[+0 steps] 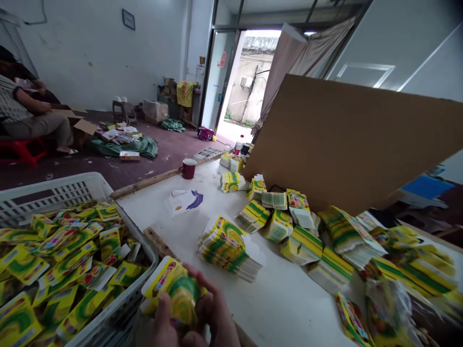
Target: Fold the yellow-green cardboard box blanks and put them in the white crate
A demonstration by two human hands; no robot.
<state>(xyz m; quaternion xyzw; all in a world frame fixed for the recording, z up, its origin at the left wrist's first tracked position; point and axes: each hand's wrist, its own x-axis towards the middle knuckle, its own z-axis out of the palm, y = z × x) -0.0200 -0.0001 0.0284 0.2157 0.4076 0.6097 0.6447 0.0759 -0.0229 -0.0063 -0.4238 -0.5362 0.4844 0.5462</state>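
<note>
A small yellow-and-green printed carton (161, 282) is held between my two hands at the bottom of the view. My left hand (164, 325) has its thumb against the carton's near side. My right hand (219, 313) curls its fingers round the right side, by a rounded green-and-yellow part that is blurred. Just beyond my hands, a stack of flattened yellow cartons (226, 246) lies on the white table (285, 301). On my left, a white plastic basket (104, 185) is full of folded yellow cartons (72, 250).
More carton stacks (302, 243) cover the table's right side, before a large upright cardboard sheet (347, 144). A dark red mug (188, 168) and a white printed packet (186, 200) are farther back. A seated person (31, 113) is at far left, near the open doorway's room wall.
</note>
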